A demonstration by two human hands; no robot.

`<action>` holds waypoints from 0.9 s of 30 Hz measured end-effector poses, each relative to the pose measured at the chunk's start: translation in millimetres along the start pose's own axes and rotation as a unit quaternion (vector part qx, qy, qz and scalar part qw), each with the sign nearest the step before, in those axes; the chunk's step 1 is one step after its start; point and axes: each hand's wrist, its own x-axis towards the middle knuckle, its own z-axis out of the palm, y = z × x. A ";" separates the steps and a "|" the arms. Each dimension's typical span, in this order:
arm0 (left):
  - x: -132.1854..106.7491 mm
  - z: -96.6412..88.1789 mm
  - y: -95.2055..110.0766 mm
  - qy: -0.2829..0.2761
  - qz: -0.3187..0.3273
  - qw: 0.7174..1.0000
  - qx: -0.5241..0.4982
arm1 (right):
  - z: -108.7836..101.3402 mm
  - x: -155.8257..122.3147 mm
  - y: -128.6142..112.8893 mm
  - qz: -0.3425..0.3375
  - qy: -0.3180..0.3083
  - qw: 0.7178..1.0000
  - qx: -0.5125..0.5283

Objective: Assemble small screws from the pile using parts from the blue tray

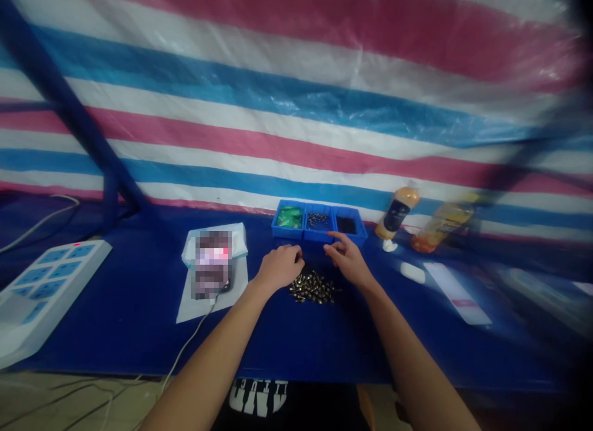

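Left hand (282,265) and right hand (347,258) sit apart over the table (319,351), with a loose pile of small brass-toned pieces (315,288) between them and slightly nearer the body. The left hand's fingers bend in toward its thumb; whether they pinch a piece, I cannot tell. On the right hand, thumb and index finger stand apart, with nothing visible between them.

Judging by how things lie, the work is under way and far from finished: plenty of pieces rest loose in the pile. Just beyond the hands, three blue trays stand side by side, each holding something: green items in the left tray (288,234), small metallic bits in the middle tray (316,235), a dark mass in the right tray (357,239). How many pieces have been dealt with is not shown.

Much is hard to read. The left hand's own knuckles hide its fingertips, so contact with the pile is unclear. The dark mass beyond the right hand cannot be identified. Well left of the left hand, a device (213,264) is covered by coarse squares, and objects far right of the right hand smear into blur.
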 end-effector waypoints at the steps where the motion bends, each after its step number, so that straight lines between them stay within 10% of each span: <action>1: 0.0 0.1 -0.1 0.001 0.001 1.000 -0.001 | -2.2 -1.3 -0.7 -0.005 -0.022 0.999 -0.040; 10: 0.1 2.3 -1.6 0.003 -0.004 1.000 -0.004 | -16.7 -11.9 -8.0 -0.060 -0.222 0.945 -0.232; 27: 0.0 2.4 -1.0 0.009 -0.005 1.000 0.000 | -4.2 -13.0 -7.4 -0.078 -0.179 0.938 -0.287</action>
